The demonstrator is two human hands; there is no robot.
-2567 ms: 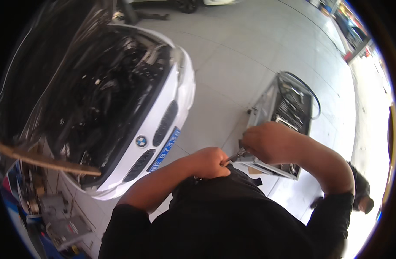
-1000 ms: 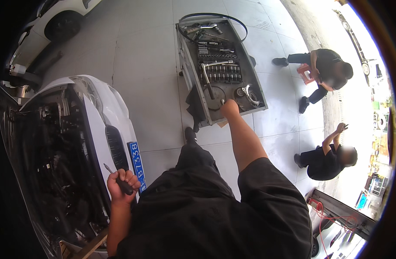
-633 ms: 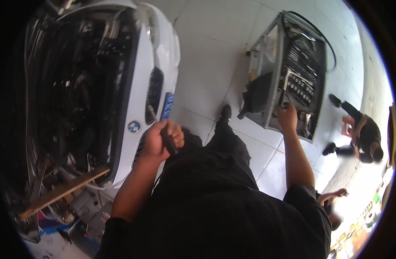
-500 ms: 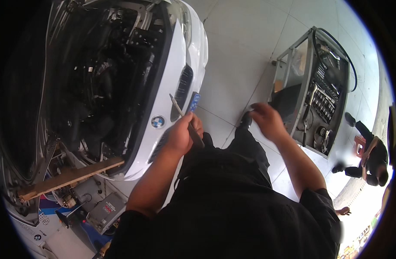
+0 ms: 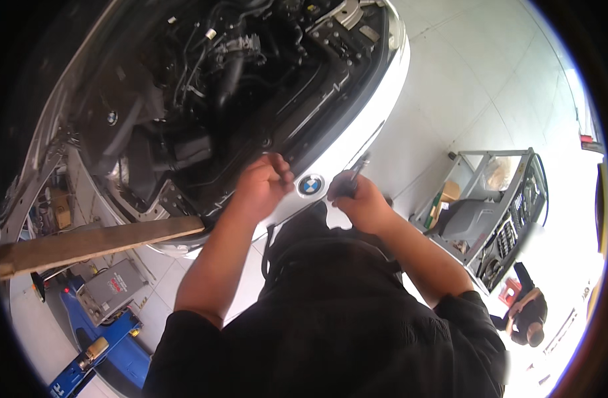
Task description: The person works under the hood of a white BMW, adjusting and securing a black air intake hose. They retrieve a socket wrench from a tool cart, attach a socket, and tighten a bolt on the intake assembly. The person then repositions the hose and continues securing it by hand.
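My right hand [image 5: 363, 202] is closed around a slim dark tool with a metal end [image 5: 361, 164], which points up and away past the fingers. Its exact kind is not clear. To the left, my left hand [image 5: 264, 182] hovers over the front edge of the engine bay [image 5: 211, 132], fingers loosely curled and a little apart, with nothing visible in them. Between the two hands shows a round badge [image 5: 310, 186] on the white car's nose [image 5: 357, 142]. Neither hand is plainly touching the car.
A wooden plank [image 5: 111, 240] juts from the car's near corner at left. Beyond it are a grey box [image 5: 111, 288] and blue equipment [image 5: 111, 345]. A metal tool cart [image 5: 533, 166] with sockets stands at right, near a crouching person [image 5: 529, 312] in dark clothes.
The tool has passed from my left hand to my right. My view has turned and come closer to the engine bay, and both hands are now at the car's front edge.
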